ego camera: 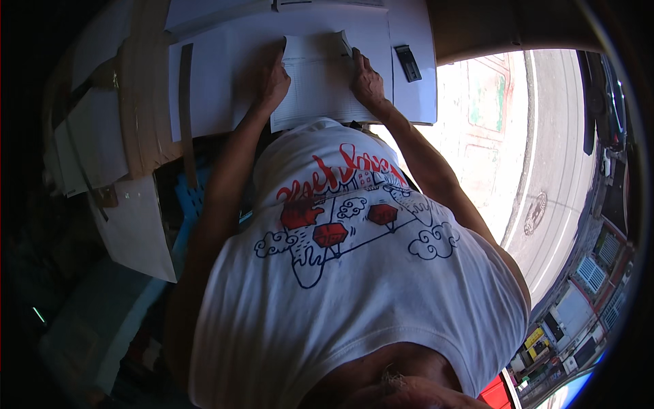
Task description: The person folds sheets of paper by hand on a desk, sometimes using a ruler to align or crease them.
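Observation:
Before me lies a stack of ruled paper sheets (318, 87), printed with a faint grid, its lower edge close to my shirt. My left hand (275, 82) grips its left edge near the upper corner. On the opposite edge, my right hand (367, 82) pinches the sheets, and the upper right corner curls upward. Underneath is a work surface covered with white paper (219, 66). A small black object (407, 63), possibly a stapler or a clip, rests to the right of my right hand.
A flat dark strip (186, 112), perhaps a ruler, overhangs the front edge at left. Taped brown cardboard (148, 112) and hanging white sheets (133, 230) are farther left. Blue perforated plastic (190, 197) shows below. More paper (332, 4) lies at the top. A sunlit road (549, 168) runs at right.

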Available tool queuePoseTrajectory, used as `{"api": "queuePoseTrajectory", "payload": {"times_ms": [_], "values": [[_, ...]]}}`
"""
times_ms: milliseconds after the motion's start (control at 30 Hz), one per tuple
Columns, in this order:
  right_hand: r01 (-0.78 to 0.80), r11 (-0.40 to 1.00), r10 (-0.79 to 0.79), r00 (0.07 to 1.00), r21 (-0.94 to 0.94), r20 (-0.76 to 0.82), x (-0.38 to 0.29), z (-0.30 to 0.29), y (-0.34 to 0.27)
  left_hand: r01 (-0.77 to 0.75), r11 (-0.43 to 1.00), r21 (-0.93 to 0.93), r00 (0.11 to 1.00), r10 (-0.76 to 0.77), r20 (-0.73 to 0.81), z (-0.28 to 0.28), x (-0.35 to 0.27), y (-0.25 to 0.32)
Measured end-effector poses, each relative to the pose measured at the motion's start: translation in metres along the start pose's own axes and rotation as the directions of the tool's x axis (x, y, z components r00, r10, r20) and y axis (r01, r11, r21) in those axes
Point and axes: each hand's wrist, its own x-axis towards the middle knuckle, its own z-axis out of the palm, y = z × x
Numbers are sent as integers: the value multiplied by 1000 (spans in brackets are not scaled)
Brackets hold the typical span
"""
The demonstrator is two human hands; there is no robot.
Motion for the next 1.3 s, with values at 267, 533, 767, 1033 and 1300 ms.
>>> {"api": "queuePoseTrajectory", "payload": {"times_ms": [267,533,767,1033,1300], "values": [[3,998,-2,1000,-63,23,9,8,-15,-39,985,166,998,46,-38,31,-14,20],[706,674,-703,525,-215,-479,46,-23,79,72,853,-516,997,-50,57,-25,23,5],[29,565,26,998,825,-54,-5,-88,2,21,562,-827,1000,-19,13,-77,-44,4],[182,527,-79,983,830,-165,11,-73,12,-50,819,-572,998,24,-53,-64,-11,-6],[26,659,26,998,752,-57,-6,-37,37,-111,772,-626,992,51,-113,-29,-2,-25]]}}
